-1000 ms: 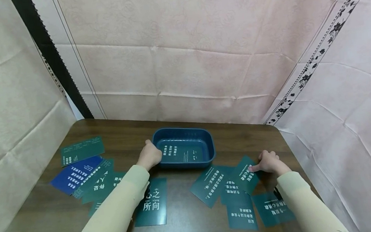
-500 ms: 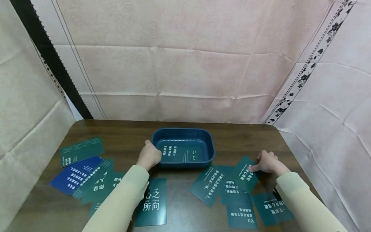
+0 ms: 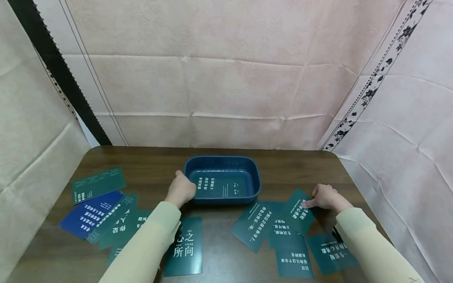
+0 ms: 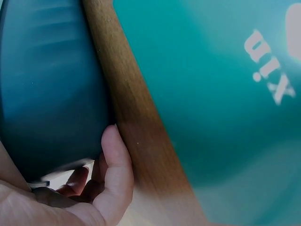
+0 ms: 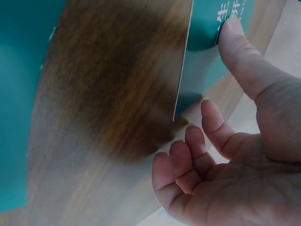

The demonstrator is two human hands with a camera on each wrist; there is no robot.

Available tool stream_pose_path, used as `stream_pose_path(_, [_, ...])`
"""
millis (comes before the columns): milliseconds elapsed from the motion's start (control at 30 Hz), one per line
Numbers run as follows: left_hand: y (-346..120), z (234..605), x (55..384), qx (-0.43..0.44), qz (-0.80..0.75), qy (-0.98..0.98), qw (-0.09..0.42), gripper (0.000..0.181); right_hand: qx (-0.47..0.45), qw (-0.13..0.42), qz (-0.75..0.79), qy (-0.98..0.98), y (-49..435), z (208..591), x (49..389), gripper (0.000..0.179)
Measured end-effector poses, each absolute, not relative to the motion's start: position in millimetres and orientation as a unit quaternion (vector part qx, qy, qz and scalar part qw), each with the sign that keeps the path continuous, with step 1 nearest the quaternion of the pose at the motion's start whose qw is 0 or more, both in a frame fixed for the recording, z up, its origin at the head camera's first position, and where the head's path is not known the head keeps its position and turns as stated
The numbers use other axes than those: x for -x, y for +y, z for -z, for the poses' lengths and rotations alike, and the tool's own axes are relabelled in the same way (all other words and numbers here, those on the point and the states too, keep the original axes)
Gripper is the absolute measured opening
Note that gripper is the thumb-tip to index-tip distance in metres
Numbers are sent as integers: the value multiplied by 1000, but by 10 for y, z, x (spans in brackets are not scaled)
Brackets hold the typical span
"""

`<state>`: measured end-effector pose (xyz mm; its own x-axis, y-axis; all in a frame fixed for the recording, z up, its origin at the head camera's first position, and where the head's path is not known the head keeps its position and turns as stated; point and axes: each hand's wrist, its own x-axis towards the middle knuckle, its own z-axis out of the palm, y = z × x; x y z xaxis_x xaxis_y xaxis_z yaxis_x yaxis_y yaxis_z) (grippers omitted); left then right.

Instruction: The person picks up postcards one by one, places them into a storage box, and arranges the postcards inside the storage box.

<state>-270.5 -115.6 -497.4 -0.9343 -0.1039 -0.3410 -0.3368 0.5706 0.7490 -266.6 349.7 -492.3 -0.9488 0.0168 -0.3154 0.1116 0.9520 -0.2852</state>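
My left hand [image 3: 180, 190] grips the left end of a dark blue plastic tray [image 3: 223, 201]. In the left wrist view, a fingertip [image 4: 113, 141] lies against the tray's outer wall. A green card [image 3: 225, 188] with white lettering lies inside the tray. Over on the right, my right hand [image 3: 326, 197] has its outstretched thumb resting on the uppermost green card [image 3: 299, 214] of an overlapping group. In the right wrist view, that thumb [image 5: 237, 52] is flat on the printed face, and the loosely bent fingers sit beside the card's edge, apart from the thumb.
A green card with large characters [image 3: 191, 252] lies by my left forearm. Farther left, several green cards [image 3: 98, 185] and one blue card [image 3: 91, 214] overlap. Another green card [image 3: 329, 256] is partly under my right wrist. Pale cloth [image 3: 214, 88] hangs behind the wooden table [image 3: 238, 279].
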Motion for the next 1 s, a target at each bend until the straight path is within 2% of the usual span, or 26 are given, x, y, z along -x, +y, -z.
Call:
stream_pose_path(300, [-1168, 4951, 2688, 126, -446, 876, 134, 76, -47, 158, 177, 970, 3449, 4910, 2641, 67])
stream_pose_path(667, [-1166, 4966, 2690, 127, -452, 873, 135, 74, -41, 157, 206, 965, 3396, 4911, 2590, 52])
stream_pose_path(800, [-1173, 4978, 2699, 124, -453, 873, 131, 74, -34, 158, 199, 967, 3358, 4870, 2571, 57])
stream_pose_path(1000, [-1172, 4972, 2681, 127, -449, 875, 130, 74, -40, 168, 181, 968, 3288, 4868, 2525, 81])
